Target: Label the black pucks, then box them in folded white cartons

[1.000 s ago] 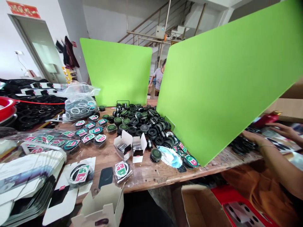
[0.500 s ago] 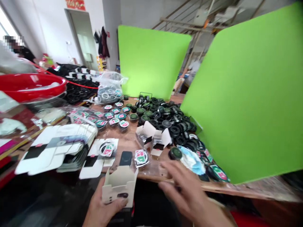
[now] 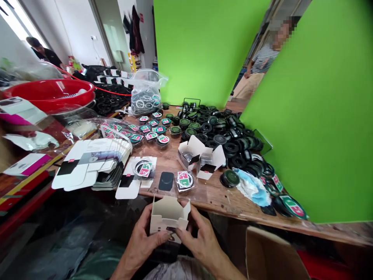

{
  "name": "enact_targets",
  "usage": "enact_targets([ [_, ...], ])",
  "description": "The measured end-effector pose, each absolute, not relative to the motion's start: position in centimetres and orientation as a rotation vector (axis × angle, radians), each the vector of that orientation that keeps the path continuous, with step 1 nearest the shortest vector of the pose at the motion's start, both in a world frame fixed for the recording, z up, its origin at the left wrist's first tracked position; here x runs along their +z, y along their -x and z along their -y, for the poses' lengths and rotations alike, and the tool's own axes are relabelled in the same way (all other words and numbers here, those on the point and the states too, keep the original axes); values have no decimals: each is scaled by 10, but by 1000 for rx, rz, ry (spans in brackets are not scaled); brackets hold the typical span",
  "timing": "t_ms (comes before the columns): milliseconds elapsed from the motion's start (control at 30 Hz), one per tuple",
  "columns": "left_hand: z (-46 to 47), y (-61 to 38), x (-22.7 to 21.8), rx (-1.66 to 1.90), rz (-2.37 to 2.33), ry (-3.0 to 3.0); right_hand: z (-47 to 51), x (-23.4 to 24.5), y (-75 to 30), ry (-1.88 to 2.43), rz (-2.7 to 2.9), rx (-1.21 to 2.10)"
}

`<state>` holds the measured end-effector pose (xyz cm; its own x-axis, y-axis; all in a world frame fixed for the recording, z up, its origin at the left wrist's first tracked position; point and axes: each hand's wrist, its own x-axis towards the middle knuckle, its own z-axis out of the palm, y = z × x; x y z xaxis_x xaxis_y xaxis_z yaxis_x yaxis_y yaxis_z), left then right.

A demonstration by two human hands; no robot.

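A small white cardboard box (image 3: 169, 216) with its top flaps up is held over my lap, just off the table's front edge. My left hand (image 3: 142, 235) grips its left side, thumb on the front. On the other side my right hand (image 3: 201, 237) is closed round the box too, its thumb against the front panel. Just beyond lie a dark flat pad (image 3: 166, 181) and a bagged ring-shaped part with a red-green label (image 3: 184, 181). Another bagged ring (image 3: 143, 168) rests on a flat unfolded carton (image 3: 128, 186).
Two open boxes (image 3: 201, 155) stand before a heap of black lens-like parts (image 3: 221, 132). A stack of flattened cartons (image 3: 90, 163) lies left, near a red basin (image 3: 52, 95). Green panels (image 3: 314, 128) border the table. Two people are beyond; a brown carton (image 3: 271, 252) is at lower right.
My right hand has come in from the right and taken hold of the box alongside my left. The camera view has shifted, and the person behind the panels shows more.
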<state>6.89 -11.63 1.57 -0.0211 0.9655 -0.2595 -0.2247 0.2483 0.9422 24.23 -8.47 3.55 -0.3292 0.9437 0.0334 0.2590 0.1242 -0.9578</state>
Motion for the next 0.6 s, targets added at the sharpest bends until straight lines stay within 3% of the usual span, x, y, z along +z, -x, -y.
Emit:
enact_targets([
  [400, 115, -62, 17, 1259, -1279, -868, 78, 35, -233, 975, 1664, 1315],
  [600, 138, -87, -22, 1265, -1194, -698, 103, -17, -246, 1201, 1815, 1107],
])
